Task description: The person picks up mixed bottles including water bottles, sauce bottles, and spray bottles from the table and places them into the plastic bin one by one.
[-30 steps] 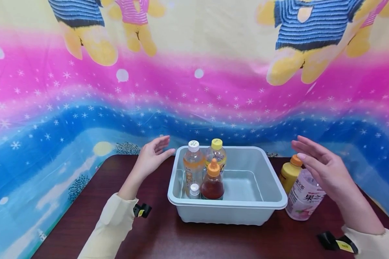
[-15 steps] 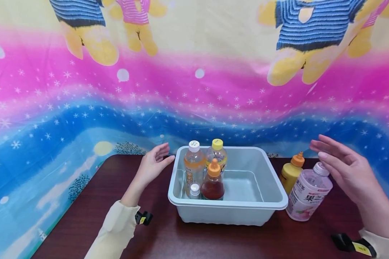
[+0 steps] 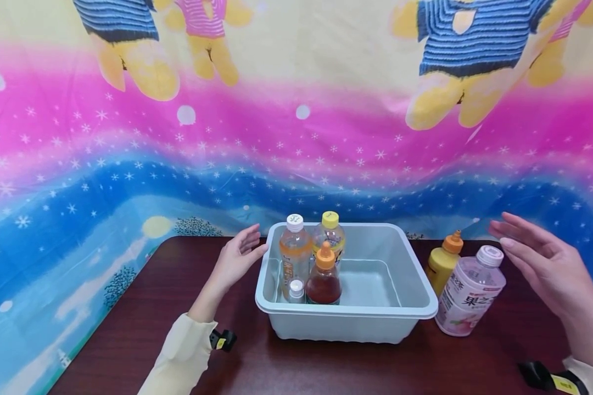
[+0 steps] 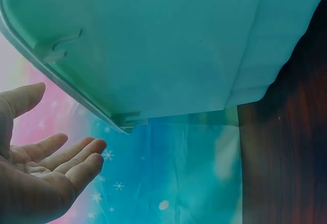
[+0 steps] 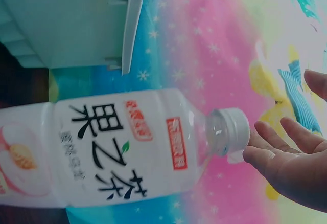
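Observation:
My left hand (image 3: 233,262) is held beside the left rim of a pale grey-blue plastic tub (image 3: 348,323), fingers relaxed and holding nothing. In the left wrist view that hand (image 4: 48,175) lies palm up near the tub's outer wall (image 4: 168,55). Over on the right, my right hand (image 3: 555,269) hovers with loose fingers just right of a pink-labelled drink bottle (image 3: 469,299). The bottle's white cap (image 5: 236,131) appears close to the fingertips in the right wrist view. Behind that bottle stands a yellow squeeze bottle (image 3: 441,269) with an orange nozzle, partly hidden.
Inside the tub's left half stand a white-capped bottle (image 3: 295,249), a yellow-capped bottle (image 3: 330,237), an orange-topped bottle of dark red liquid (image 3: 323,285) and a small white-capped bottle (image 3: 296,291). The dark wooden table (image 3: 277,367) meets a printed cloth backdrop (image 3: 296,137).
My right hand has drawn away to the right from the bottles, uncovering the pink bottle's cap and the yellow bottle's nozzle. My left hand has dropped slightly. The bottles and tub stay put.

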`<state>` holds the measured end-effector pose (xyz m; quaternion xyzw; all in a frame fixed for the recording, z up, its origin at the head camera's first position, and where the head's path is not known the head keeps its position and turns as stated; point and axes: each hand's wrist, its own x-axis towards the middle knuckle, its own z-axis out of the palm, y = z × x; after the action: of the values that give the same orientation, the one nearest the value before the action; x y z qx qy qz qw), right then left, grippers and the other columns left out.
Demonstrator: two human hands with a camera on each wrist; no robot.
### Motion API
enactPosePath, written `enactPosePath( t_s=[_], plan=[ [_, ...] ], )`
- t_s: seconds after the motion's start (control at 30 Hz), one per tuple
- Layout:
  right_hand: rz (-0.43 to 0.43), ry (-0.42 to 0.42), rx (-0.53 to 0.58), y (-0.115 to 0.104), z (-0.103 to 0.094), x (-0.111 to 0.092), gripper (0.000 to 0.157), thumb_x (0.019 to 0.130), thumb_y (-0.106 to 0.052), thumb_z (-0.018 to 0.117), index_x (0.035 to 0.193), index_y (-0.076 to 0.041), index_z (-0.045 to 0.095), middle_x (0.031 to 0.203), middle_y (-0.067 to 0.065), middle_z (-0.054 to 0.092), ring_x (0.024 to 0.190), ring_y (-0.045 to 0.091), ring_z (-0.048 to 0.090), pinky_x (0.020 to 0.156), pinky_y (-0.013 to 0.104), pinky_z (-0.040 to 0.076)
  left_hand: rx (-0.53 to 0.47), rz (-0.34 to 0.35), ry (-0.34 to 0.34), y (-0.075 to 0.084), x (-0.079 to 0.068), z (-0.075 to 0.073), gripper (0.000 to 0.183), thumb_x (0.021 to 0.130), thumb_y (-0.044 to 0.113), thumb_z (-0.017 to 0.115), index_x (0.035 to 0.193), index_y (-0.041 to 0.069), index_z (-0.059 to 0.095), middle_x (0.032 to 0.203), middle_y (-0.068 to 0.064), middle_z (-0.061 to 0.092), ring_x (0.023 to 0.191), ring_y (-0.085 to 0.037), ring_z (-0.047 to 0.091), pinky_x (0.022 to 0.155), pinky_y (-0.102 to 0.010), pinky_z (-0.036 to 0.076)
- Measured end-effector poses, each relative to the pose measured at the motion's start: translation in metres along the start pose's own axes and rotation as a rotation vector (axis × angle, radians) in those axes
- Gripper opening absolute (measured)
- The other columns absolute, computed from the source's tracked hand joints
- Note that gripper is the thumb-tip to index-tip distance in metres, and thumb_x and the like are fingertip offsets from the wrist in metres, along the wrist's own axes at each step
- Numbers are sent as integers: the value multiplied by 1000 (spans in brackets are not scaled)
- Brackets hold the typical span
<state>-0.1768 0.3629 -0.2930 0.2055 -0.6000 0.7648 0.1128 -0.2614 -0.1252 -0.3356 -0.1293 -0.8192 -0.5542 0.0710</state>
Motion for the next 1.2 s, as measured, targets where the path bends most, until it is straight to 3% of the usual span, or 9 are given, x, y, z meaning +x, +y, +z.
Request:
enactPosePath(
  t_s=[0.2,0.53,0.67,0.9,1.2],
  plan=[
    [12,5,-6,6,-9,-4,50,92,12,35,136,-11,43,118,-4,60,109,1,53,82,7,42,-1,-38,-12,-3,-2,3,57,86,24,63,137,10,40,131,-19,48,120,-30,47,96,-44,41],
    [51,39,-60,14,-20,-11,50,90,13,40,132,-12,48,116,-4,62,106,1,56,82,9,44,-42,-41,-25,-6,-3,8,56,87,26,62,137,10,40,131,-22,47,120,-33,46,96,-45,41],
    [59,0,-24,16,-22,-14,50,89,16,39,130,-12,51,117,-2,62,106,3,57,83,11,44,-69,-32,-35,-7,-3,12,56,87,24,62,137,9,41,132,-23,46,121,-33,46,97,-44,40],
    [100,14,-179,24,-26,-18,52,88,14,44,131,-14,49,113,-8,61,102,-1,57,81,7,43,-70,-57,-64,-12,-3,15,58,88,27,61,139,11,38,136,-24,41,124,-36,41,97,-48,38],
    [145,69,-294,30,-25,-18,51,87,9,51,131,-15,50,106,-13,63,96,-5,58,76,5,41,-92,-75,-71,-17,-4,21,58,88,26,61,138,10,38,136,-23,41,124,-37,41,97,-51,38]
  ],
)
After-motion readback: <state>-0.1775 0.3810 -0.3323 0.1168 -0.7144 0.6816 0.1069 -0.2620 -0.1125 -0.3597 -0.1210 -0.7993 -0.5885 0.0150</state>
